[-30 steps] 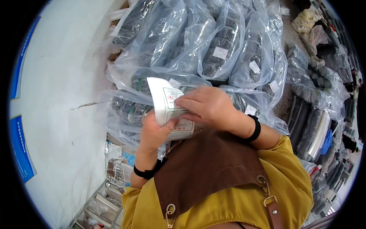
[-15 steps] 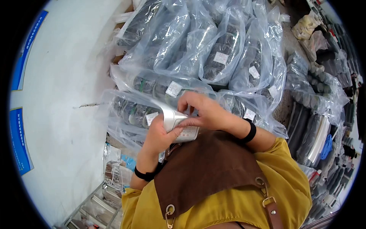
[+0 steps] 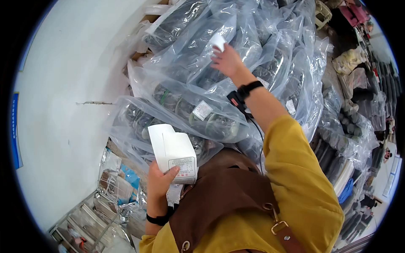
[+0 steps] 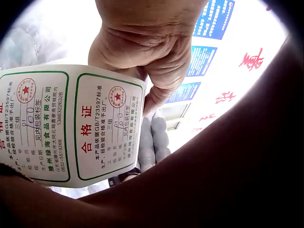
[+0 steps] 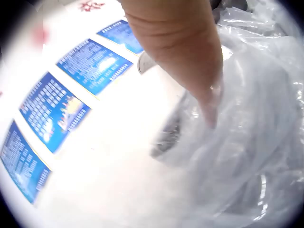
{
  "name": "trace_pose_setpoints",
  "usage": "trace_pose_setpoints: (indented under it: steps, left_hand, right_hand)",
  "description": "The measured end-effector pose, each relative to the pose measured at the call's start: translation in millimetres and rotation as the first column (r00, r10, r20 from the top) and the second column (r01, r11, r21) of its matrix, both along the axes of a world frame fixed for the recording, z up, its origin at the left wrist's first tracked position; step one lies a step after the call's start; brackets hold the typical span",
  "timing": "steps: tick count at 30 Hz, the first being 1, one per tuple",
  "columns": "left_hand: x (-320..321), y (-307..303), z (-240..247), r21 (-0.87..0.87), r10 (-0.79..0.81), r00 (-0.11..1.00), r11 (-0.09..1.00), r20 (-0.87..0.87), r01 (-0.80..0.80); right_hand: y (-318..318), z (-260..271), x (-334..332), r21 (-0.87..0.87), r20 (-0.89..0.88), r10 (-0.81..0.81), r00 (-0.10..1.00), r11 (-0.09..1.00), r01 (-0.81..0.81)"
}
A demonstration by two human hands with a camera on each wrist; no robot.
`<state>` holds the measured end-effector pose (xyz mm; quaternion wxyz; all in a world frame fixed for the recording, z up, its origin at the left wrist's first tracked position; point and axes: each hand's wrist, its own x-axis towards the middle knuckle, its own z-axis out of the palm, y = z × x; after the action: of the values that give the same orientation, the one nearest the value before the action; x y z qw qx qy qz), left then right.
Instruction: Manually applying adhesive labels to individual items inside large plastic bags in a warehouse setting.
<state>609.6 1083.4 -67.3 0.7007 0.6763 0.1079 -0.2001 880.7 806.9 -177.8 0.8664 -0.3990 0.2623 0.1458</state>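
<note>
Two hands, one label strip (image 3: 174, 145), one loose white label (image 3: 219, 41). Left hand (image 3: 160, 182) is gripping the strip, thumb pressing the printed face, fingers curling behind. Right hand (image 3: 230, 62) is reaching out over the plastic bags (image 3: 185, 63), fingers spreading, label sitting at the fingertips; can't tell whether the thumb is pinching it.

Strip is hanging in front of the brown apron (image 3: 232, 194), long axis slanting from upper left to lower right in head view, blank part pointing up and away, printed part lying nearer the apron. Left wrist view is showing two green-framed printed panels (image 4: 109, 126), one whole, one cut off by the frame edge.

At least three stuck labels (image 3: 202, 110) are showing on the bags. Right wrist view is showing four blue posters (image 5: 95, 66) on the white wall (image 3: 80, 84). Metal rack (image 3: 90, 219) is standing lower left. Right forearm and wrist camera (image 3: 236, 101) are blocking some bags; left thumb is covering a bit of strip.
</note>
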Motion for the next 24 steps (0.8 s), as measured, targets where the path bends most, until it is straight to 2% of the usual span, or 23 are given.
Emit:
trace_pose_setpoints:
  steps: [1, 2, 3, 4, 5, 7, 8, 10, 11, 12, 13, 14, 15, 16, 17, 18, 19, 20, 21, 22, 24]
  left_hand:
    - [-1.3, 5.1, -1.9, 0.032, 0.004, 1.0, 0.999, 0.005, -0.004]
    - [-2.5, 9.7, -4.0, 0.06, 0.01, 1.0, 0.998, 0.012, -0.01]
    - [-3.3, 13.1, -4.6, 0.045, 0.023, 1.0, 0.999, 0.007, -0.023]
    - [-4.2, 16.0, -3.7, 0.031, 0.152, 0.988, 0.988, 0.001, -0.152]
    - [-5.1, 17.9, -4.7, 0.021, 0.28, 0.96, 0.96, -0.012, -0.279]
    - [-4.3, 23.2, -11.3, -0.001, 0.341, 0.939, 0.94, -0.042, -0.342]
    - [-0.6, 23.2, -13.5, 0.011, 0.361, 0.933, 0.933, 0.009, -0.361]
    - [8.6, 17.7, -12.3, 0.036, 0.41, 0.905, 0.908, 0.112, -0.416]
    - [14.0, 15.0, -12.7, 0.052, 0.434, 0.895, 0.896, 0.102, -0.44]
    - [18.4, 13.9, -12.1, 0.126, 0.407, 0.905, 0.898, 0.122, -0.421]
    - [21.8, 13.8, -10.8, 0.202, 0.375, 0.917, 0.895, 0.139, -0.397]
    - [26.4, 11.1, -9.9, 0.224, 0.394, 0.908, 0.881, 0.139, -0.417]
    - [31.7, 6.1, -9.5, 0.14, 0.449, 0.878, 0.871, 0.164, -0.472]
    - [36.7, 2.7, -9.8, 0.047, 0.501, 0.845, 0.855, 0.186, -0.517]
    - [40.1, 1.4, -12.1, 0.049, 0.509, 0.839, 0.849, 0.192, -0.526]
    - [43.6, -0.2, -17.0, -0.03, 0.568, 0.799, 0.818, 0.2, -0.574]
    - [46.9, -2.9, -21.5, -0.109, 0.621, 0.758, 0.782, 0.2, -0.613]
    - [50.6, -7.0, -25.6, -0.11, 0.622, 0.756, 0.782, 0.203, -0.613]
    - [54.1, -11.7, -29.2, -0.184, 0.636, 0.742, 0.772, 0.212, -0.609]
    - [56.8, -17.1, -30.3, -0.258, 0.646, 0.731, 0.762, 0.221, -0.594]
    - [58.9, -29.8, -27.1, -0.328, 0.656, 0.728, 0.745, 0.2, -0.581]
  right_hand:
    - [4.9, -18.7, 6.1, -0.204, -0.17, -0.015, 0.985, 0.979, -0.021]
    - [-4.6, -41.0, 4.4, -0.213, -0.178, -0.01, 0.984, 0.977, -0.029]
    - [-31.1, -64.8, 1.3, -0.631, -0.229, 0.076, 0.971, 0.748, -0.207]
    - [-61.0, -83.0, -0.3, -0.885, -0.31, 0.132, 0.942, 0.322, -0.336]
    - [-82.4, -90.3, 0.3, -0.908, -0.403, 0.143, 0.904, -0.187, -0.375]
    - [-94.7, -70.4, -12.2, -0.929, -0.216, -0.08, 0.973, -0.291, -0.23]
    - [-92.1, -69.7, -7.5, -0.924, -0.226, -0.065, 0.972, -0.301, -0.235]
    - [-80.2, -76.4, 0.4, -0.891, -0.127, 0.183, 0.975, -0.453, -0.031]
    - [-71.7, -87.0, 4.7, -0.895, -0.14, 0.211, 0.967, -0.445, -0.033]
    - [-61.6, -100.8, 6.8, -0.866, -0.348, 0.312, 0.884, -0.469, -0.176]
    - [-43.7, -105.6, 5.3, -0.807, -0.531, 0.399, 0.748, -0.508, -0.302]
    - [-26.3, -109.0, 2.2, -0.796, -0.577, 0.436, 0.69, -0.491, -0.355]
    - [-14.1, -101.9, -0.9, -0.801, -0.574, 0.457, 0.679, -0.486, -0.351]
    - [-5.6, -90.4, -3.3, -0.849, -0.512, 0.559, 0.652, -0.443, -0.287]
    - [-0.5, -75.1, -6.9, -0.892, -0.442, 0.65, 0.619, -0.394, -0.223]
    - [11.8, -47.8, -22.1, -0.933, -0.278, 0.699, 0.658, -0.359, -0.013]
    - [27.5, -17.0, -35.9, -0.992, -0.126, 0.72, 0.683, -0.069, -0.11]
    - [44.6, 13.4, -53.0, -0.954, 0.019, 0.691, 0.723, 0.229, -0.194]
    - [64.7, 44.5, -77.3, -0.894, 0.17, 0.73, 0.662, 0.398, -0.209]
    - [83.9, 65.6, -100.6, -0.802, 0.327, 0.729, 0.602, 0.551, -0.232]
    - [110.3, 77.2, -130.0, -0.803, 0.45, 0.778, 0.439, 0.568, -0.183]
